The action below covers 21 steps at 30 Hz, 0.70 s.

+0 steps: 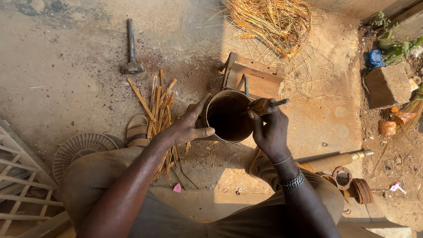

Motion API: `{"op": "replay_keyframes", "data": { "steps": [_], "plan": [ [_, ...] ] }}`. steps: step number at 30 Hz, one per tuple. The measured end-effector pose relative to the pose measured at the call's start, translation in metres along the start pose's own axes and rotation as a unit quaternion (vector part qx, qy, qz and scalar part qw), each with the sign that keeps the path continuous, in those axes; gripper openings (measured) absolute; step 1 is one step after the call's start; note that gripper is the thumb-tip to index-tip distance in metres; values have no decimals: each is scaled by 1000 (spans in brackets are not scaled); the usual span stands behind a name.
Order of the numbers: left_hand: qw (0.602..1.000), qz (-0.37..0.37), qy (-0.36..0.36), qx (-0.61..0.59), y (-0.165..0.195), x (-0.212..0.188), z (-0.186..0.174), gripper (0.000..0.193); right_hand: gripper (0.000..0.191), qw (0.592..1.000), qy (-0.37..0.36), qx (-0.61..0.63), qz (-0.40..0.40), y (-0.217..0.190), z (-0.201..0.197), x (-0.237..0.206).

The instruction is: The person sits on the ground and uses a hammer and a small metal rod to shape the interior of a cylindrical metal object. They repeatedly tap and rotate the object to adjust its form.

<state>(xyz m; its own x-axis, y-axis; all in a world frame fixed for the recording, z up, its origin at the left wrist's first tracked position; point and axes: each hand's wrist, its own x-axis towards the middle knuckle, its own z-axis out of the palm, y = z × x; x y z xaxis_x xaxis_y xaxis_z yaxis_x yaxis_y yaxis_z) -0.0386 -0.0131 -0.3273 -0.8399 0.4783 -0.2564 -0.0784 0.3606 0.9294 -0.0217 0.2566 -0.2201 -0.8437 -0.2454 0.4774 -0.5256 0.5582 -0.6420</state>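
Rusty metal, a round open pot (pixel 227 117), sits on the ground between our knees. Well left of it and farther off lies a hammer (pixel 131 46); wooden slats (pixel 159 105) lie just left. Our left hand (pixel 187 128) grips its left rim, thumb on the edge. Our right hand (pixel 269 130), at its right rim, closes around a wooden-handled tool (pixel 266 105).

A crumpled blue plastic bag (pixel 375 58) lies at the upper right, beside green plants (pixel 398 47).
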Motion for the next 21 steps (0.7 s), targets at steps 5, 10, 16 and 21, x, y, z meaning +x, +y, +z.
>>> {"op": "replay_keyframes", "data": {
  "steps": [5,10,16,21],
  "plan": [
    [1000,1,3,-2,-2,1,2,136,11,999,21,17,-22,4,1,0],
    [1000,1,6,10,-4,2,3,132,4,999,24,-32,-28,6,4,0],
    [1000,0,3,2,-4,2,1,137,11,999,12,-40,-14,7,9,3],
    [1000,-10,-2,29,-4,3,1,136,18,994,63,77,-39,7,9,3]
  ]
}}
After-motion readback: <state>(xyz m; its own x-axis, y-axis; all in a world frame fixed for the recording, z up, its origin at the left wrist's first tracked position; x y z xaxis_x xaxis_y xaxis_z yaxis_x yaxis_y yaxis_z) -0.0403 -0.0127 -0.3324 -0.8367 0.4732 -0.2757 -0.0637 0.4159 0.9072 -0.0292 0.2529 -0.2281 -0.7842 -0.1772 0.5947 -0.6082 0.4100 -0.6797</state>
